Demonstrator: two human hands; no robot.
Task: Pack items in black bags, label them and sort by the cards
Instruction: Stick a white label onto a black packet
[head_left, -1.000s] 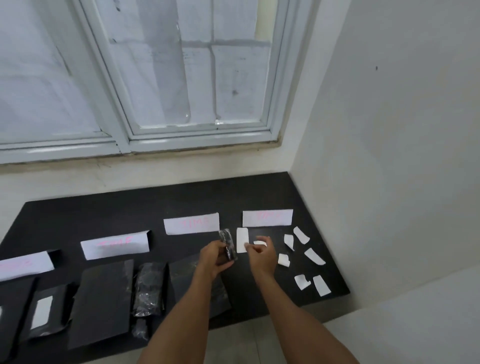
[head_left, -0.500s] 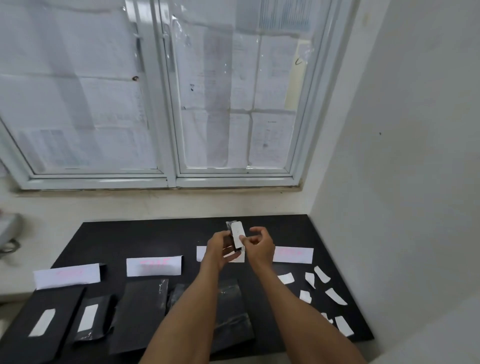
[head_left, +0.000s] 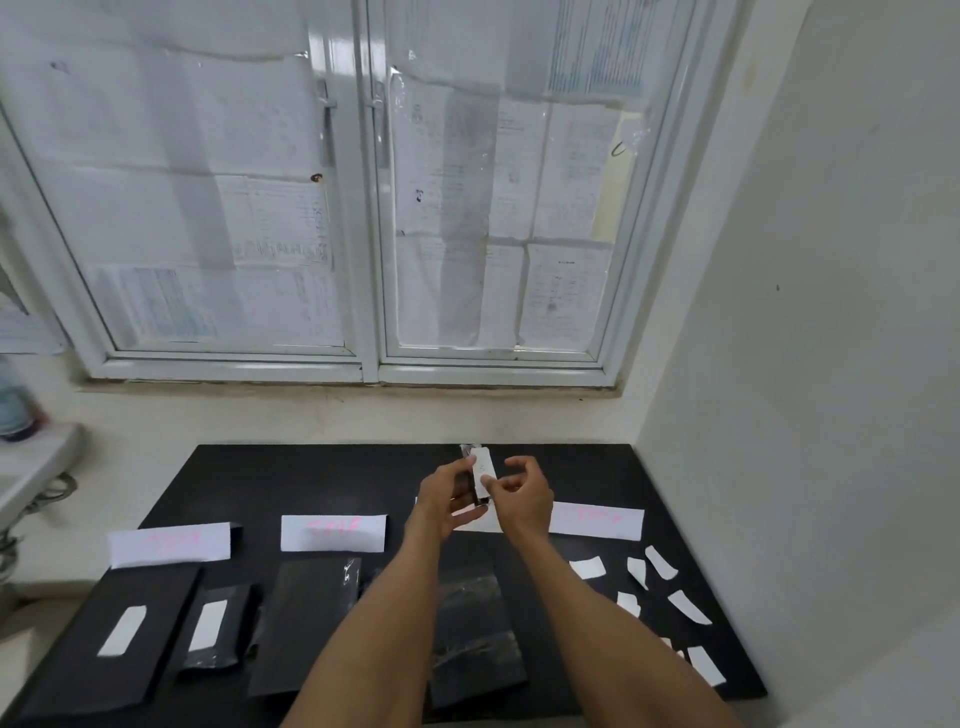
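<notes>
Black table (head_left: 363, 478), pink-lettered cards (head_left: 333, 532), unreadable.

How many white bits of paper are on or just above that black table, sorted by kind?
Cards with pink writing: 4 (one partly hidden)
Loose white slips on the right: 7 (one partly hidden)
Labels stuck on black bags: 3, counting the one on the held bag
Total: 14
</notes>
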